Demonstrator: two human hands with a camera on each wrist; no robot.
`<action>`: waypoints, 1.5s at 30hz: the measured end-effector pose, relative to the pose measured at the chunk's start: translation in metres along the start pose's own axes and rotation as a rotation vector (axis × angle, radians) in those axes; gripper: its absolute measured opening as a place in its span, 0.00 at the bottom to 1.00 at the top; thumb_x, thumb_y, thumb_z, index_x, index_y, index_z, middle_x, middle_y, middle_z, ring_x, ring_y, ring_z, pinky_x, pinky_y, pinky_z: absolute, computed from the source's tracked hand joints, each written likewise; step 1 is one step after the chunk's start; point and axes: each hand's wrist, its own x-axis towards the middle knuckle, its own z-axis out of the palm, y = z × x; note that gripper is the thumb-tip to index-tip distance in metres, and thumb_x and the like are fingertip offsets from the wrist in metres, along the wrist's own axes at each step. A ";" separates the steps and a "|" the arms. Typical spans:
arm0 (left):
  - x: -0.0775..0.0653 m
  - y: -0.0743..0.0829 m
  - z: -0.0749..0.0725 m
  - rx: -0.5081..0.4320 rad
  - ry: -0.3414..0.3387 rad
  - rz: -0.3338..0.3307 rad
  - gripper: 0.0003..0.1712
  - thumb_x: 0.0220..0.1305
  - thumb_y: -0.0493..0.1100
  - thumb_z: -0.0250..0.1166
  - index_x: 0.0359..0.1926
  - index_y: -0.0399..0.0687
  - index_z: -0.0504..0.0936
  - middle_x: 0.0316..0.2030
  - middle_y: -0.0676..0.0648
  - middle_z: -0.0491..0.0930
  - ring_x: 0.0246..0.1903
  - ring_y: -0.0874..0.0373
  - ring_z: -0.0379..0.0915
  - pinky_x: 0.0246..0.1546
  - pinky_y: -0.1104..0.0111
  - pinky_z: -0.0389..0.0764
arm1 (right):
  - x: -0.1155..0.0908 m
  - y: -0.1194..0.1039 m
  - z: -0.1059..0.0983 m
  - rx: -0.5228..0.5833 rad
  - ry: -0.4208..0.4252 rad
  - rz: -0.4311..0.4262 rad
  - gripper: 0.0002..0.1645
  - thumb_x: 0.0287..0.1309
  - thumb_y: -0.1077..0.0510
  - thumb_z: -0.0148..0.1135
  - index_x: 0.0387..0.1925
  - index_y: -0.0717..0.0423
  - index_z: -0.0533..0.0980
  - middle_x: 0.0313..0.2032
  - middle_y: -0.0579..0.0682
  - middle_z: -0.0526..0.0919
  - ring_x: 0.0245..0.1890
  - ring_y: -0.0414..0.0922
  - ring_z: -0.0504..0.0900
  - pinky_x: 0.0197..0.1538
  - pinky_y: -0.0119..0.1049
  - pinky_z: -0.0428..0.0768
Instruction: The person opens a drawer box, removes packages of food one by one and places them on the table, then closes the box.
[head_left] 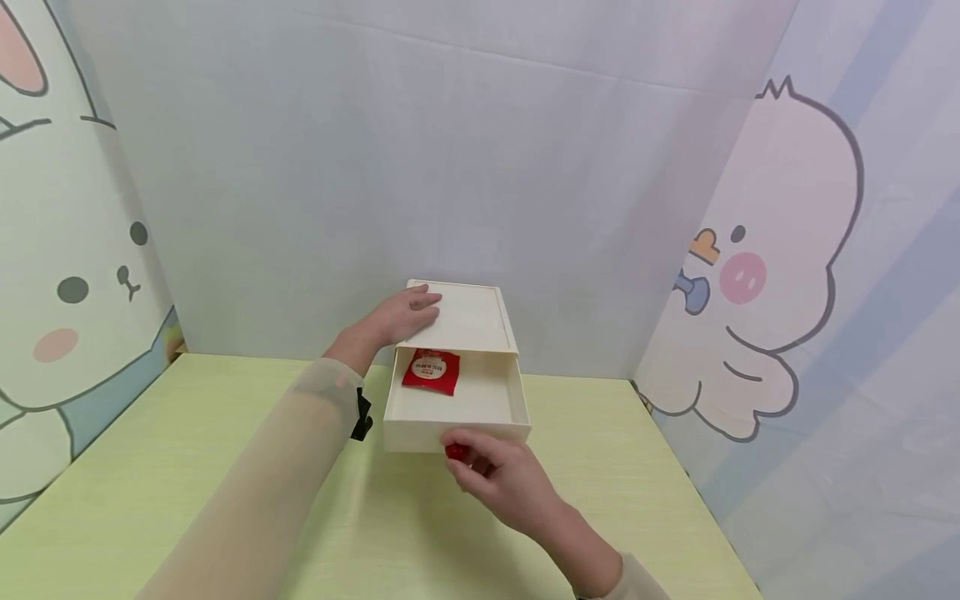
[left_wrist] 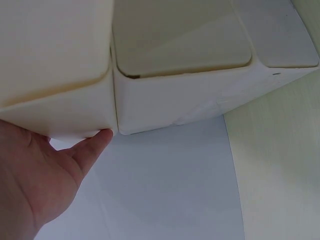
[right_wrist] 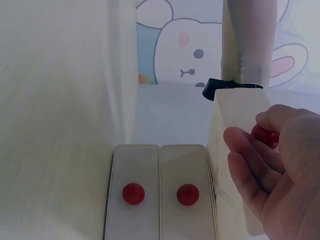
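Note:
A white drawer cabinet (head_left: 472, 312) has its top drawer (head_left: 420, 437) pulled out toward me. Inside the drawer, a red packet (head_left: 444, 382) with a white round label lies at the back left. My right hand (head_left: 506, 479) pinches the red knob (head_left: 455, 452) on the drawer front between thumb and fingers. On the left part of the cabinet top rests my left hand (head_left: 401, 317), its fingers extended. In the left wrist view, one digit of that hand touches the cabinet's edge. Two lower drawers, each with a red knob (right_wrist: 188, 194), stand closed in the right wrist view.
The cabinet stands on a light yellow-green table (head_left: 247, 417). Behind it hangs a pale grey curtain (head_left: 420, 183). Cartoon-printed sheets (head_left: 810, 208) border both sides. A black strap (head_left: 362, 415) shows at the left wrist.

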 end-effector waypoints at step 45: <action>0.001 -0.001 0.002 0.009 0.008 0.010 0.35 0.86 0.58 0.48 0.85 0.52 0.66 0.90 0.44 0.49 0.89 0.37 0.39 0.87 0.39 0.48 | -0.024 -0.006 0.004 -0.058 -0.020 -0.067 0.18 0.69 0.67 0.73 0.56 0.48 0.86 0.36 0.44 0.90 0.33 0.27 0.81 0.34 0.24 0.86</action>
